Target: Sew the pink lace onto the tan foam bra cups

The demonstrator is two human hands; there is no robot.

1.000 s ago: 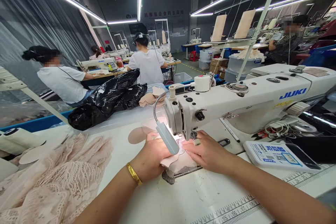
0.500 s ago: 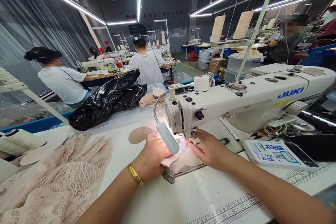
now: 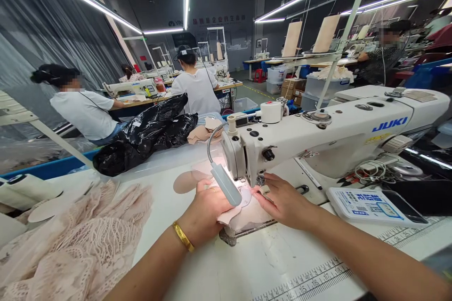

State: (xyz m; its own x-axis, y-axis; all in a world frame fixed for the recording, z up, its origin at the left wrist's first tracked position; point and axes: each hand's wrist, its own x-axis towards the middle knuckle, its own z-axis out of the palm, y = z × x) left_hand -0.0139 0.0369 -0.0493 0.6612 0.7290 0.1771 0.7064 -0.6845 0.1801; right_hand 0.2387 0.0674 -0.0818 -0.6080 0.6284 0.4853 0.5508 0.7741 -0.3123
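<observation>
Your left hand (image 3: 206, 207) and right hand (image 3: 282, 201) both press flat on the pink fabric piece (image 3: 243, 214) lying between them under the needle (image 3: 260, 182) — neither clenched — the right hand nearer the needle.

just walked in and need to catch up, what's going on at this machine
A person sits at a white JUKI sewing machine, both hands on a small pale pink fabric piece lying under the needle area. The left hand presses it flat from the left, under the gooseneck lamp; the right hand steadies it beside the presser foot. A heap of pink lace lies on the table at left. Other people sew at machines behind.
</observation>
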